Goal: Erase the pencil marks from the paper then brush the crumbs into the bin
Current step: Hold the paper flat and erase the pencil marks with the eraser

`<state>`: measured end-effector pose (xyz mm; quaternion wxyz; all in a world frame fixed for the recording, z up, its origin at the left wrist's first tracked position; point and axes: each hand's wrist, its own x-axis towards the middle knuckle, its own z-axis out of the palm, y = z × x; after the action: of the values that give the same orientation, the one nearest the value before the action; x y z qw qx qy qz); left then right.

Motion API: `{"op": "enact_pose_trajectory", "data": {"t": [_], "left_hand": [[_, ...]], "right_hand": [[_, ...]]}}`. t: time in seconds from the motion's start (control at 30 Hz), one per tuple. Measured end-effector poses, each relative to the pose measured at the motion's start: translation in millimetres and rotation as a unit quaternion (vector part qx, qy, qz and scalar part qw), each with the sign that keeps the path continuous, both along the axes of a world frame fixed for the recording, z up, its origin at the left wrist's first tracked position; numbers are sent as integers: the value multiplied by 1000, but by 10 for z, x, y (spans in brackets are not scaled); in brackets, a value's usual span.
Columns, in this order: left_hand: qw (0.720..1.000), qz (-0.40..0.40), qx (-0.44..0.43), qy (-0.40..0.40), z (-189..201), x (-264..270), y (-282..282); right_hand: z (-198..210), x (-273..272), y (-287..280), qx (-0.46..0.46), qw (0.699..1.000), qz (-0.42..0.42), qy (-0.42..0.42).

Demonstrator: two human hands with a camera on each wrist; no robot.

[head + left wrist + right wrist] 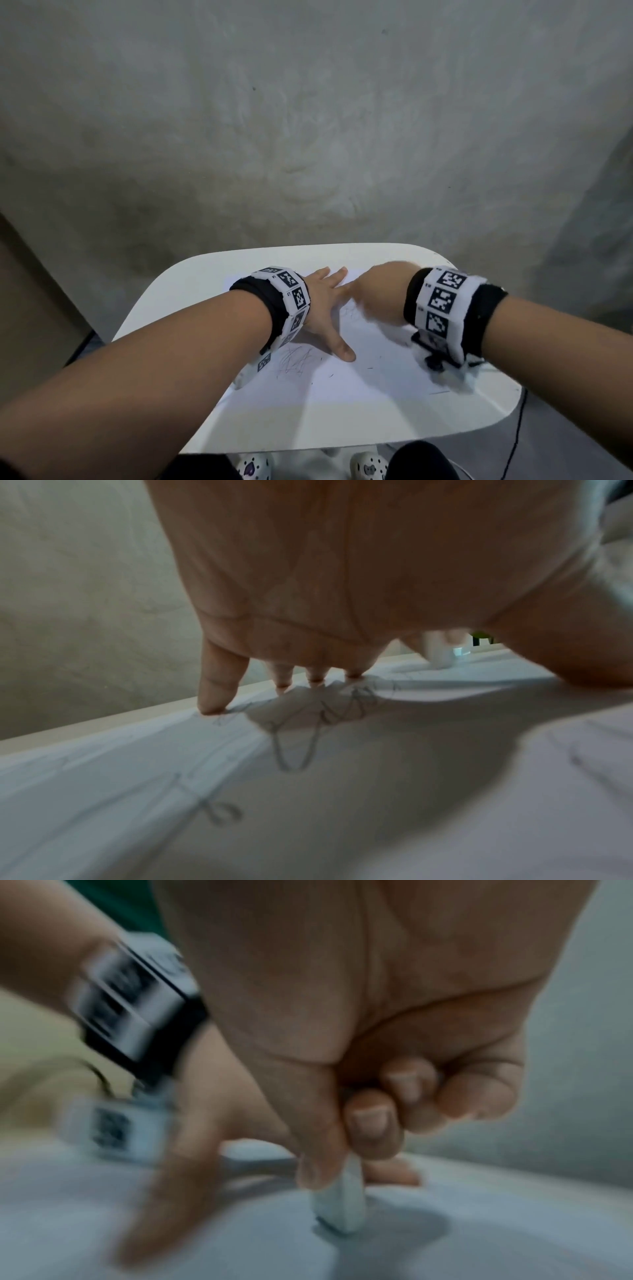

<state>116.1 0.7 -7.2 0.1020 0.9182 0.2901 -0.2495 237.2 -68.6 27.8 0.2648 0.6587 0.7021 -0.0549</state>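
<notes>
While the left hand (322,301) lies flat on the scribbled paper (370,373), right hand (380,294) fingers pinch a white eraser (341,1202) on the white table (164,301).

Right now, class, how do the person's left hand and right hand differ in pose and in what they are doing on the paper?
1. The left hand lies spread with straight fingers pressing the paper; the right hand is curled.
2. The left hand holds nothing; the right hand pinches a white eraser, its tip on the sheet.
3. The left hand looks sharp; the right hand is motion-blurred.
Both wear marker-tagged wristbands.
</notes>
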Motion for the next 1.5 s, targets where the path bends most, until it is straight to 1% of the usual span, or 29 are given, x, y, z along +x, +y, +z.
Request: {"op": "enact_pose_trajectory", "data": {"t": [0.03,0.07,0.1,0.17,0.2,0.23,0.3,0.33,0.4,0.47,0.57,0.63,0.7,0.73,0.8,0.87,0.93,1.0,1.07,1.13,1.17,1.2,1.23,1.27,1.3,1.37,1.4,1.43,1.5], "left_hand": [[1000,1,1,0,11,3,-5],[1000,-2,2,1,7,2,1],[1000,-6,3,2,0,-1,3],[1000,-6,1,5,-16,-9,17],[1000,-3,-2,4,-16,-10,17],[1000,0,-4,3,-6,-9,11],[1000,4,-1,2,13,-2,-6],[1000,0,-1,0,8,0,-1],[1000,-4,-7,1,-10,2,21],[1000,-2,-12,2,-28,-3,39],[1000,0,-8,-2,11,-78,80],[1000,15,-1,6,22,-224,191],[1000,26,6,15,-7,-390,288],[999,30,3,14,-29,-446,310],[999,36,-3,9,-70,-494,312],[999,34,-2,6,-78,-479,306],[999,35,-3,9,-62,-473,309],[999,38,-9,13,-59,-472,320],[999,37,-8,14,-90,-475,332],[999,34,-1,11,-116,-476,345],[999,33,1,11,-122,-474,356],[999,33,2,13,-119,-472,358],[999,33,1,15,-114,-467,351],[999,33,2,16,-106,-464,342],[999,34,1,14,-106,-466,332],[999,35,1,13,-97,-475,316],[999,34,1,14,-95,-480,312],[999,32,2,16,-86,-480,311],[999,31,1,22,-66,-471,301]], "right_hand": [[-18,-40,-18,-12,1000,12,24],[-24,-11,8,-12,999,9,31],[7,38,42,-3,1000,-5,17],[59,102,99,22,998,-31,-40],[36,86,110,19,998,-28,-46],[10,20,90,4,999,-16,-37],[-30,-78,11,-17,1000,8,11],[-24,-44,6,-6,1000,1,26],[26,116,77,30,998,-47,8],[29,214,134,38,996,-79,-11],[-12,191,114,30,997,-76,5],[-3,248,89,39,995,-89,38],[44,279,85,48,993,-94,44],[44,245,71,49,994,-86,38],[-21,90,29,36,998,-40,16],[-97,-50,-31,19,999,9,34],[-58,-26,-6,26,998,-12,58],[36,67,32,49,997,-38,36],[-8,6,19,54,998,-16,16],[-90,-133,-23,33,998,21,40],[-104,-132,-4,29,998,16,54],[-67,-91,27,36,998,-8,59],[-24,-29,48,46,997,-34,56],[7,15,58,57,996,-41,45],[-12,10,57,61,997,-36,38],[-81,-118,8,41,999,15,30],[-108,-160,-7,29,999,24,39],[-97,-140,16,27,999,10,44],[-2,-38,87,35,999,-31,18]]}}
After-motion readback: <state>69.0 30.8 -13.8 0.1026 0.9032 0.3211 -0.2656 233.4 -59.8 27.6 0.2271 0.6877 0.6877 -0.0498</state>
